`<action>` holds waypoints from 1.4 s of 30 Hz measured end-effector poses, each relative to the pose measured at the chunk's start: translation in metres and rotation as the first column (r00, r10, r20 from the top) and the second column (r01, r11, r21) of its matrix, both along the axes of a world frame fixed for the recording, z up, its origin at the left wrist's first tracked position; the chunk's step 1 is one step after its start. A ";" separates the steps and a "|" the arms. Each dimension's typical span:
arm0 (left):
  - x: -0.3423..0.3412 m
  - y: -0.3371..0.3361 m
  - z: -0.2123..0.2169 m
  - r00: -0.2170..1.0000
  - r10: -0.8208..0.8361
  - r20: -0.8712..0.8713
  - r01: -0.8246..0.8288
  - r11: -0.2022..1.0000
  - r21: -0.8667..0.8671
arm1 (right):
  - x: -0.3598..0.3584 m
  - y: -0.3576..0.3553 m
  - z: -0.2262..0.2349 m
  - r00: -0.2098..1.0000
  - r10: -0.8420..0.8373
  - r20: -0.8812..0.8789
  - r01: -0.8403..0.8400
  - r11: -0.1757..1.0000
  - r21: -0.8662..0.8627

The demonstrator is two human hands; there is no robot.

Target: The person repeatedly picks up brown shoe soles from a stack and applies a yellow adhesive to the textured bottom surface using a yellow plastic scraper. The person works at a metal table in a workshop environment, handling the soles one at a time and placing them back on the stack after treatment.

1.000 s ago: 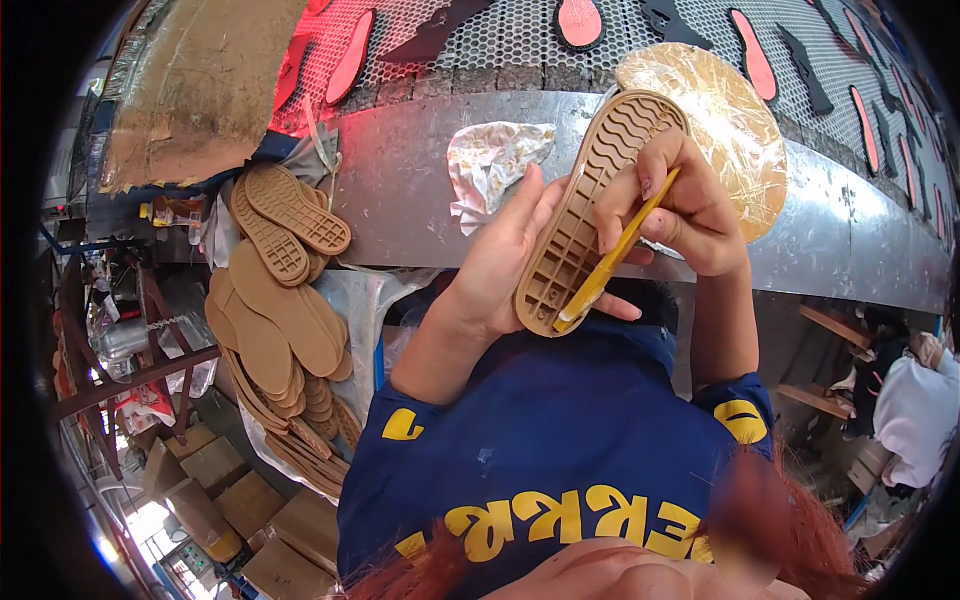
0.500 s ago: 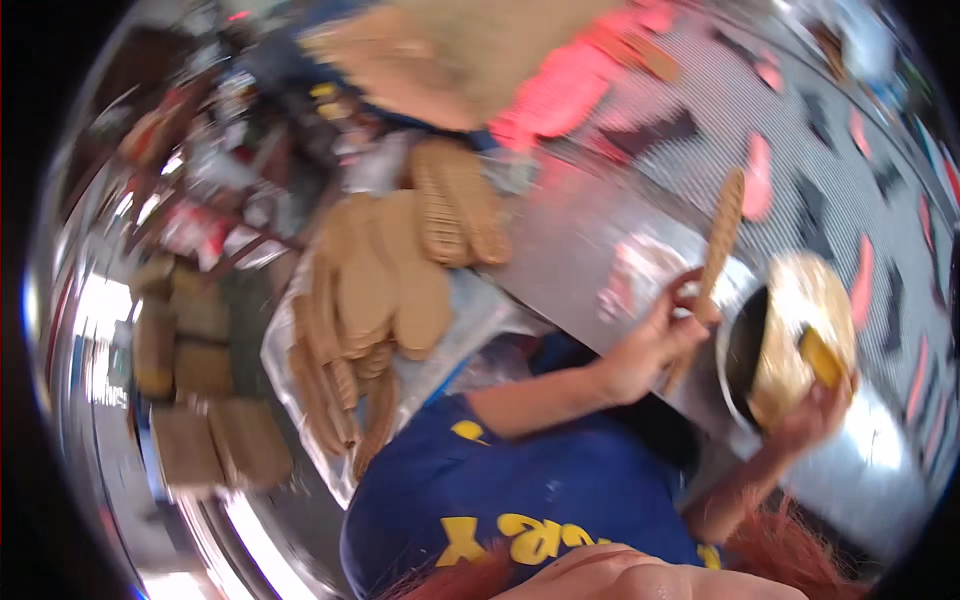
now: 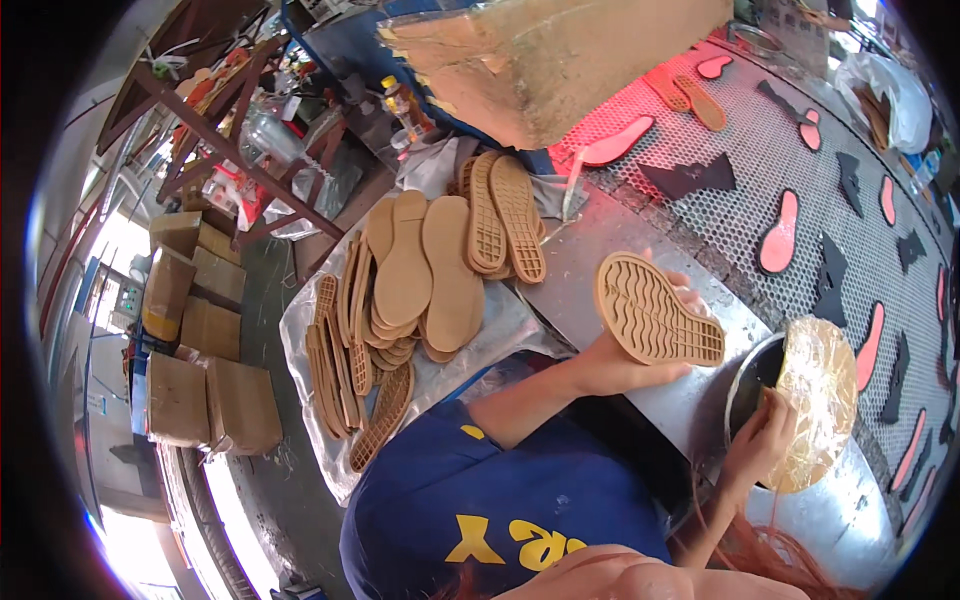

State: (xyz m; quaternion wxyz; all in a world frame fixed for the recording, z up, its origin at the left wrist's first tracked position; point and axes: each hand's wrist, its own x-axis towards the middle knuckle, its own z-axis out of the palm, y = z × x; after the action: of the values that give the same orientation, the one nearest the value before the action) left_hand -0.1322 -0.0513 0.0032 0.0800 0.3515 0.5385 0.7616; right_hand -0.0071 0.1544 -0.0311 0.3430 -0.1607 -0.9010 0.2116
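My left hand (image 3: pixel 622 358) grips a tan shoe sole (image 3: pixel 650 312), its wavy-grooved tread facing up and the fingers wrapped behind it. My right hand (image 3: pixel 762 437) is closed at the mouth of a round metal pot (image 3: pixel 737 385). A small yellow piece (image 3: pixel 768 396) shows at its fingertips; the rest is hidden, perhaps inside the pot. A tan, plastic-wrapped cover (image 3: pixel 818 405) lies over the pot's right part. To the left, several tan soles (image 3: pixel 455 280) lie piled, some flat and some on edge, on a plastic-covered surface (image 3: pixel 310 300).
A mesh conveyor belt (image 3: pixel 740 130) on the right carries pink insoles (image 3: pixel 778 232), black cut pieces (image 3: pixel 830 280) and a pair of tan soles (image 3: pixel 705 103). A cardboard-covered box (image 3: pixel 560 75) stands at its far end. Cardboard boxes (image 3: pixel 240 410) are stacked at left beside a rack (image 3: pixel 215 120).
My left hand has turned the sole from edge-on to tread up. My right hand has moved left from the cover to the pot's mouth, with the yellow piece.
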 end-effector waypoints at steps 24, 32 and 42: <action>-0.007 -0.042 -0.004 0.999 -0.005 -0.043 0.007 0.999 0.033 | -0.017 -0.038 0.028 0.797 -0.145 -0.586 -0.426 0.555 -0.715; 0.009 -0.017 0.021 0.987 -0.104 -0.120 0.114 0.991 0.076 | -0.006 -0.052 0.050 0.819 0.120 -0.562 -0.354 0.875 -0.330; 0.016 -0.021 0.029 0.937 -0.163 -0.309 0.124 0.982 -0.144 | -0.007 -0.048 0.052 0.847 0.133 -0.515 -0.317 0.904 -0.288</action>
State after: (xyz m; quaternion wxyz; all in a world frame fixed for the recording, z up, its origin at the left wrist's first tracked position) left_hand -0.1157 -0.0728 0.0320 0.0688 0.5029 0.5628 0.6524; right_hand -0.0144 0.1060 0.0208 0.4936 -0.0545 -0.7444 0.4464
